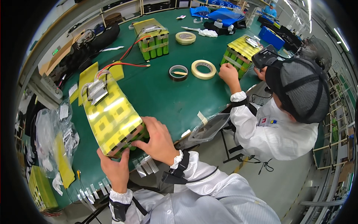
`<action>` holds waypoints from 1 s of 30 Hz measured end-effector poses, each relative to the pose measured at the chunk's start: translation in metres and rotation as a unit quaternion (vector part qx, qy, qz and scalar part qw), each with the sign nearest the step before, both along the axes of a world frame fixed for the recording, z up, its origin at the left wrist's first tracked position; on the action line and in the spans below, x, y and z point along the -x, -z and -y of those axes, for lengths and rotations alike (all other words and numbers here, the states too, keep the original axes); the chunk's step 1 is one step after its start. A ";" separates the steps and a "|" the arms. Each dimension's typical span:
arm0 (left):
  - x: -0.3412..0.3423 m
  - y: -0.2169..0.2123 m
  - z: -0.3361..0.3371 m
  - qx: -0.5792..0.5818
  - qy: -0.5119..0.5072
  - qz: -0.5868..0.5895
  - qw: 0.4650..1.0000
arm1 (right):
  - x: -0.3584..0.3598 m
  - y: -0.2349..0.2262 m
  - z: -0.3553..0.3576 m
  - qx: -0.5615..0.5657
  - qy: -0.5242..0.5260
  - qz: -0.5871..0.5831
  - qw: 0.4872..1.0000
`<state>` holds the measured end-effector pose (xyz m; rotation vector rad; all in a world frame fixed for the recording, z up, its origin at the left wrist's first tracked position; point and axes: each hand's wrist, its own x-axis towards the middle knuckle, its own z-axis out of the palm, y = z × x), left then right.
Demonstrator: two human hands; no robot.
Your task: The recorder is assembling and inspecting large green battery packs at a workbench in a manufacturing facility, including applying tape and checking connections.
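Because the battery pack (116, 116) seemingly needed steadying, left hand (115, 170) and right hand (161, 141) flanked its near end, each grip clamped there.

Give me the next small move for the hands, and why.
Probably steady the yellow-wrapped pack with the left hand and take a clear strip with the right hand: both touch the pack's near end, and such strips hang from the green table's edge close by.

bright ceiling tubes (309, 7) shine at upper right, glare whitens the yellow pack (112, 115), and edges bend toward black corners.
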<state>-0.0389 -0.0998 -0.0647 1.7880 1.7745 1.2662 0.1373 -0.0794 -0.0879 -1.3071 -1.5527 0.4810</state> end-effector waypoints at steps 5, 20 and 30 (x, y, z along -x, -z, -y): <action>0.000 -0.004 0.002 0.024 0.006 0.012 1.000 | 0.000 0.000 0.003 0.008 0.009 0.014 1.000; 0.002 0.001 0.001 0.008 0.017 0.012 1.000 | -0.002 0.004 0.006 0.010 0.003 0.030 0.999; 0.005 0.004 0.000 0.013 0.025 0.013 1.000 | -0.004 0.003 0.009 0.020 0.001 0.032 0.999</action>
